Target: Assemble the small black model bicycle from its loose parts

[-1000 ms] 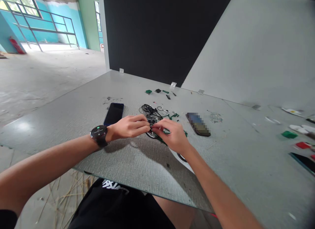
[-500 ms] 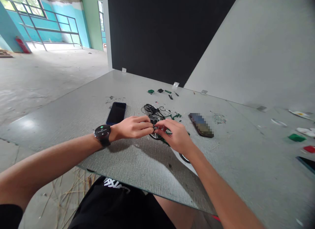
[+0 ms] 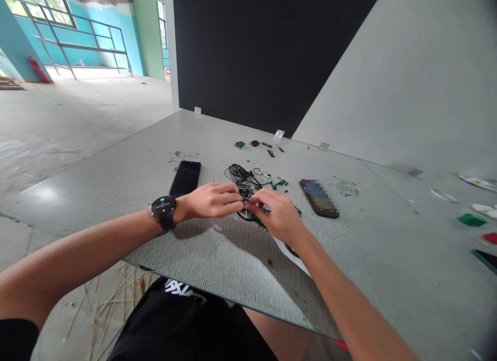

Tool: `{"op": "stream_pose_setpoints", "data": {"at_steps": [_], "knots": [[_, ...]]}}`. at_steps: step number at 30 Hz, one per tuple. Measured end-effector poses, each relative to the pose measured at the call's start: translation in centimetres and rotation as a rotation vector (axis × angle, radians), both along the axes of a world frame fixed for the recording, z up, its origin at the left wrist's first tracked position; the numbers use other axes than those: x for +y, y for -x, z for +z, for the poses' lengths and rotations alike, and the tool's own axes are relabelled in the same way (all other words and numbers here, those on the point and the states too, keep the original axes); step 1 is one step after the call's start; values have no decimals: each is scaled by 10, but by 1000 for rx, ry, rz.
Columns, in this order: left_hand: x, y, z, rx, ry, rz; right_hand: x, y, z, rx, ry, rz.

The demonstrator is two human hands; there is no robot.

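Note:
Over the grey textured table (image 3: 155,146), my left hand (image 3: 213,200) and my right hand (image 3: 277,211) meet, fingertips nearly touching. Both are pinched closed at a small black spoked wheel (image 3: 246,214) of a green model bicycle. Whatever small piece lies between the fingertips is too hidden to name. Part of the green frame shows beneath my right hand, and another wheel (image 3: 292,250) peeks out by my right wrist. Just beyond my fingers lie a black model bicycle (image 3: 239,171) and a green frame piece (image 3: 276,184).
A dark phone (image 3: 186,178) lies left of the bicycles, and a second phone (image 3: 319,198) lies to the right. Small green (image 3: 239,144) and black (image 3: 255,143) parts sit farther back. An upright black and grey panel (image 3: 264,55) borders the table's back edge.
The view has shifted slightly, so things appear a little farther right. Both hands stay at the wheel, with only a slight change at the fingertips.

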State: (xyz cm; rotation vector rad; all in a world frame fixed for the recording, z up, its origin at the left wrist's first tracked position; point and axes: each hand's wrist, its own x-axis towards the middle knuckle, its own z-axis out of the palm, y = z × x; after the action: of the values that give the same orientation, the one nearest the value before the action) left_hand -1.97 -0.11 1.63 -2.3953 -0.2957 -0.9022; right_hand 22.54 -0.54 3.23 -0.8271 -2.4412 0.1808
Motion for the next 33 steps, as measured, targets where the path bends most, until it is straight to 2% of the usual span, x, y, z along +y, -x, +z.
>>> {"op": "stream_pose_setpoints", "data": {"at_steps": [5, 10, 15, 20, 25, 30, 33], "knots": [[-1, 0, 1, -14, 24, -3, -1, -1, 2, 19, 34, 67], [-1, 0, 1, -9, 41, -17, -1, -1, 4, -4, -15, -4], [-1, 1, 1, -3, 97, -16, 0, -4, 4, 33, 64, 87], [-1, 2, 1, 25, 105, 12, 0, -3, 1, -36, -13, 6], [-1, 0, 0, 15, 113, 2, -1, -3, 2, -43, -4, 49], [-1, -1, 1, -4, 104, -21, -1, -2, 3, -75, -75, -22], [-2, -1, 2, 1, 112, -18, -1, -4, 5, -42, -27, 21]]}}
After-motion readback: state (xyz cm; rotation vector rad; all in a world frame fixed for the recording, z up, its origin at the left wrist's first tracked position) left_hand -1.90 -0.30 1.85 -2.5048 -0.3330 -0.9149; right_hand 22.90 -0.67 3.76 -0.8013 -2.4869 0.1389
